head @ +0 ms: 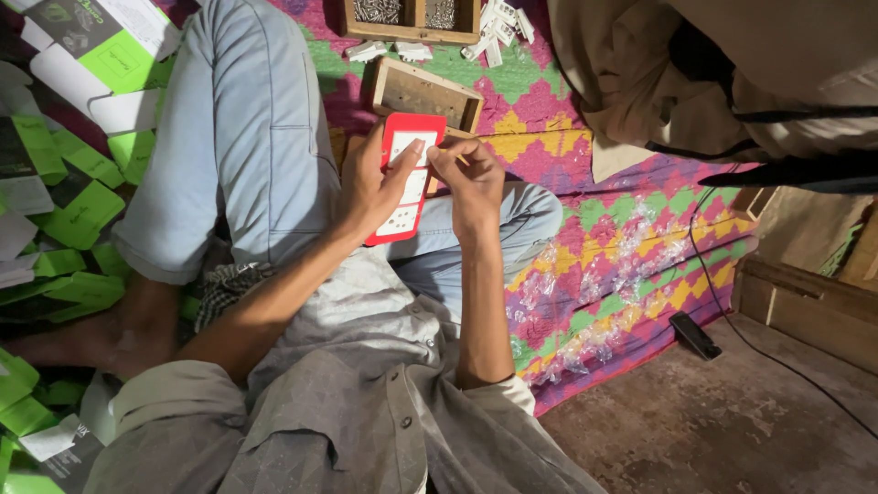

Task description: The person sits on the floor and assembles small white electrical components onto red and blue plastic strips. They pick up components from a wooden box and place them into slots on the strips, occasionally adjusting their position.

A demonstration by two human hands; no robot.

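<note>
The person is sitting with legs folded on a zigzag-patterned mat of pink, green and yellow (585, 229), and the flat red plastic plate with a white centre panel (409, 178) is being held up over the lap, just in front of the small open wooden tray (422, 91). The left hand (370, 187) is gripping the plate from its left edge, fingers curled behind it and the thumb pressing across the white panel. The right hand (471, 178) is working just beside the plate's upper right edge, its fingertips pinched narrowly together on something thin and pale, possibly a screw or a small stick, though it is too small to tell. Beyond the tray, a second wooden box holding small metal parts (412, 16) is lying next to a scatter of small white plastic pieces (498, 27). To the left of the plate, past the raised knee, green and white cardboard packets (73, 201) are lying in a heap. Because the pinched piece is so tiny and the plate is unsupported in mid-air, a slip of the thumb could tilt the plate and the piece might be dropping into the folds of clothing below.
</note>
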